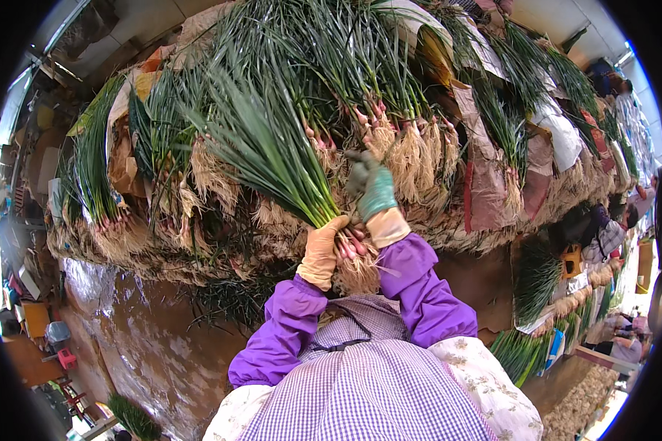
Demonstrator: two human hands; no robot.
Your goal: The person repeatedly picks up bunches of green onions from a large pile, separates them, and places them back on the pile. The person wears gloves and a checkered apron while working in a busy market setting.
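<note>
My left hand [320,252], in a pale rubber glove, is closed around a bunch of red-bulbed spring onions [293,175]. Its green leaves fan up and to the left, partly blurred, while the pinkish-red bulbs and stringy roots hang toward my apron [358,386]. My right hand [374,184] wears a glove with a green coating over the palm and fingers. It reaches past the bunch, close to the roots of more spring onions [411,151] in the heap ahead. Motion blurs its fingers, so whether they grip anything is unclear.
Spring onions [298,49] lie in a long, high heap before me, with paper sacks [488,176] among them. The brown floor [160,331] looks wet at left. Other people [607,237] are at far right, near more bundles [535,281]. A red stool [67,358] stands far left.
</note>
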